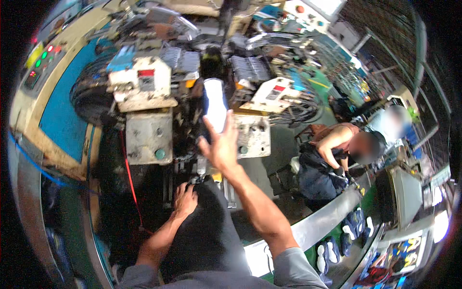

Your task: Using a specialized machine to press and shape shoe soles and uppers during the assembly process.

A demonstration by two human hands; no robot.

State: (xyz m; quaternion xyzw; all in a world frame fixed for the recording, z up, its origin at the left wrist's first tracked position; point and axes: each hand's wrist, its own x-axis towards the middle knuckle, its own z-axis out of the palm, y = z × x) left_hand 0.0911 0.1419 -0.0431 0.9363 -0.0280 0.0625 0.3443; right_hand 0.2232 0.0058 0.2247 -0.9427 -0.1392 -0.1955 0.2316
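A shoe with a white underside and dark blue edges [215, 98] sits sole-up in the middle of a machine [210, 60]. Over the near end of this shoe reaches my right hand [221, 147], its fingers spread and the fingertips at the white surface. Lower and to the left, my left hand [185, 200] is beside my dark-clad leg, close to a small metal part of the machine. Its fingers look slightly apart, with nothing visible in them; whether they touch the metal part I cannot tell.
Pale metal plates [149, 137] flank the shoe. A control panel with lit buttons [45, 60] stands far left; a red cord [129, 173] hangs below. At right, a person [332, 154] sits by a metal ledge [322, 216], with several shoes [328, 251] near it.
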